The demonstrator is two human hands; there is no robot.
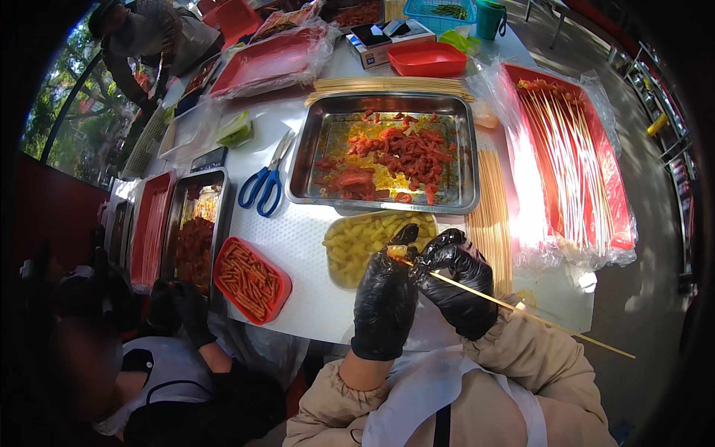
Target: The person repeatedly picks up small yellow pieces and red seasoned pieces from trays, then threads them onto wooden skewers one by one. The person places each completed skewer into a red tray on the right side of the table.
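Note:
My left hand (386, 304), in a black glove, pinches a yellowish chunk (397, 251) at the tip of a bamboo skewer (519, 307). Gloved in black too, my right hand (461, 285) grips the skewer just behind that tip, and the stick's long end slants down to the right over my sleeve. Just beyond my hands sits a clear tub of yellow-green pickled pieces (357, 240), partly covered by my left fingers. Behind it a steel tray (299, 162) holds marinated red meat strips (408, 151). Bare skewers (489, 218) lie bundled right of the tray.
Blue-handled scissors (267, 184) and a red tub of brown sticks (251, 279) lie left. At right, a plastic-lined red tray (611, 201) holds loaded skewers (564, 151). Co-workers are at lower left, their gloved hands (179, 310) by another meat tray (195, 240), and at upper left.

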